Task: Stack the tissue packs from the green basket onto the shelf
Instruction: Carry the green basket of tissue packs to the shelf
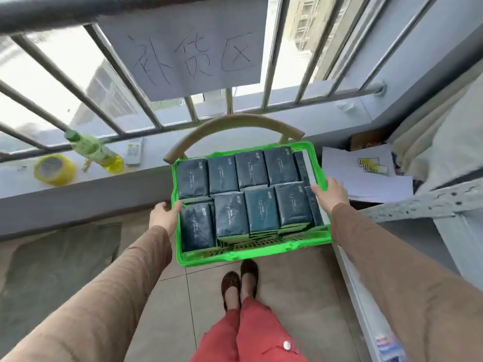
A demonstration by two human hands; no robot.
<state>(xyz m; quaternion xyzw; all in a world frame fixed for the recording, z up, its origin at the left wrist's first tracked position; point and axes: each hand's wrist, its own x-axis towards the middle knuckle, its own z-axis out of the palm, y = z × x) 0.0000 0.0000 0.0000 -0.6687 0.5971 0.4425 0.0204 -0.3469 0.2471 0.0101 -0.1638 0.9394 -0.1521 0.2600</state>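
Head view: the left hand (165,215) and right hand (331,194) are gripping opposite rims of the green basket (251,253), full of tissue packs (261,209); carrying step, judged; next, bringing it to the shelf (418,202)

Tissue packs (251,194) in basket (257,250), bottle (95,151) and tape roll (55,169) left on ledge (86,184)

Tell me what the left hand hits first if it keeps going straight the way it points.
The left hand already holds the green basket by its left rim; going further, it would probably meet the nearest dark tissue pack inside, though depth is hard to judge.
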